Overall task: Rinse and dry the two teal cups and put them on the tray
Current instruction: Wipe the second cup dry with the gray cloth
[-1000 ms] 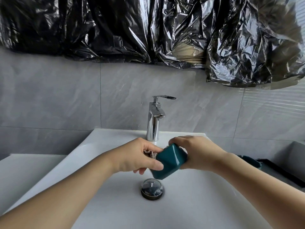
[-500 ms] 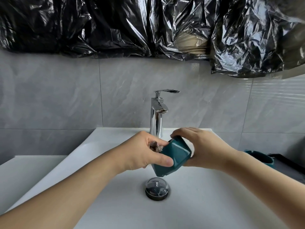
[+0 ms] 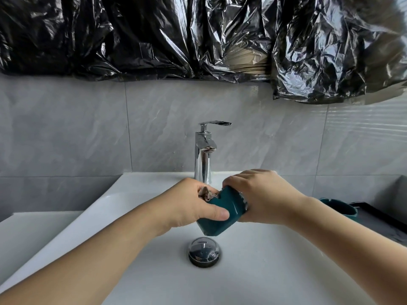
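I hold the teal cup tilted over the white sink, above the chrome drain stopper. My left hand pinches it, thumb on its side, with a brownish cloth at its mouth. My right hand wraps its base. The chrome faucet stands just behind. The second teal cup sits on the black tray, right.

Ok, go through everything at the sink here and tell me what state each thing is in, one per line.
Faucet: off, no water running.
Drain stopper: sitting in the drain.
Teal cup: tilted above the basin, held by both hands.
Cloth: bunched at the cup's mouth.
Left hand: grips cloth and cup.
Right hand: grips cup.
Second teal cup: on the tray.
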### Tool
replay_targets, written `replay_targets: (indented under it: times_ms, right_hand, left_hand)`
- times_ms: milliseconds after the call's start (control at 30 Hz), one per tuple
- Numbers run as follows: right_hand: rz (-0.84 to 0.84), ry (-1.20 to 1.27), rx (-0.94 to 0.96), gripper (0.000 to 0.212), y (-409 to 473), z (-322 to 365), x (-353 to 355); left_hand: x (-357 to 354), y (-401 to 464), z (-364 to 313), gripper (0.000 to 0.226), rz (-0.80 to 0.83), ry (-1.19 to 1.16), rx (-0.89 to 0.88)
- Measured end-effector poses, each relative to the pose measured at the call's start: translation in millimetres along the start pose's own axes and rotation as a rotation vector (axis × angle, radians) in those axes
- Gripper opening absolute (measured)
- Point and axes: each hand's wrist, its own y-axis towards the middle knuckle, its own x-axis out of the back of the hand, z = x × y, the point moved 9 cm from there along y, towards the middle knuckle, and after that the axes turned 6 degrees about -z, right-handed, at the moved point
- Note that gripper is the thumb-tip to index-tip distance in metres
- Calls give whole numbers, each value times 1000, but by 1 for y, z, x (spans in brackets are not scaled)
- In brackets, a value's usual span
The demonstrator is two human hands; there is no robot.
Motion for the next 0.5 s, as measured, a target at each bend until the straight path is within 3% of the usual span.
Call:
replay_targets:
  times_ms: [233, 300, 400, 500]
  right_hand:
    - [83, 332, -160, 65, -11, -20, -9]
    - [77, 372, -165, 67, -11, -21, -10]
    - [21, 427, -209, 69, -11, -27, -6]
    - [-67, 465, -234, 72, -10, -31, 3]
  left_hand:
    - [0, -6, -4, 17, 51, -166, 34]
    - [3, -4, 3, 33, 49, -158, 89]
    - [17, 2, 11, 45, -89, -249, 144]
    - [35, 4, 10, 13, -306, -402, 149]
